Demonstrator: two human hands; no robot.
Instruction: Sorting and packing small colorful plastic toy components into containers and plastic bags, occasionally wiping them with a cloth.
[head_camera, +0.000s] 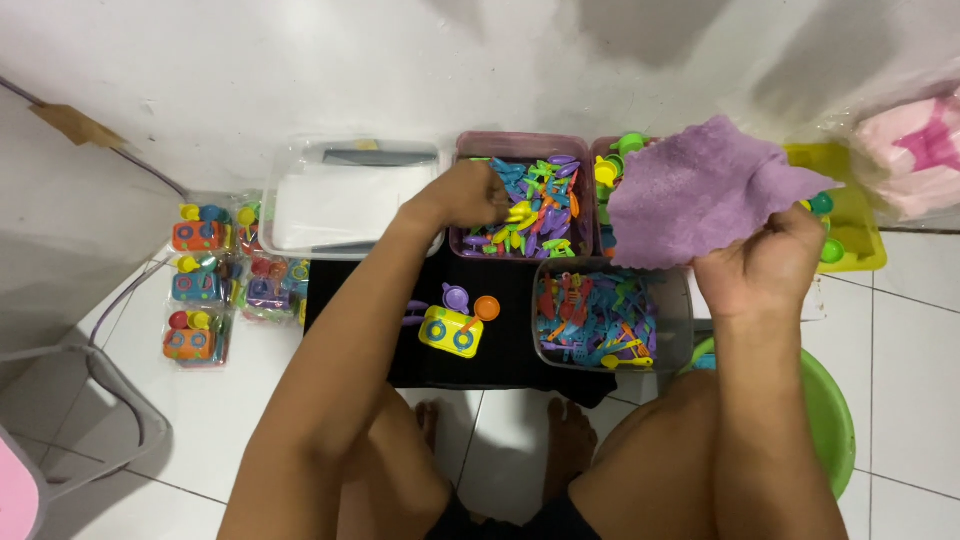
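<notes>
Sorting toys | my left hand dipped closed into the toy box, grasp unclear | right hand pinched purple cloth above boxes | next, I judged: careful lift-out.

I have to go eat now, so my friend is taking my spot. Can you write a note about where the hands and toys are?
Left hand: reaching into the purple bin of small plastic toy pieces, fingers closed among them; what it grips is hidden.
Right hand: holding up a purple cloth.
Yellow toy stove sits on the black mat; a clear bin of toy pieces is beside it.
Packed toy sets lie at the left.
Both bins hold many loose pieces.
</notes>
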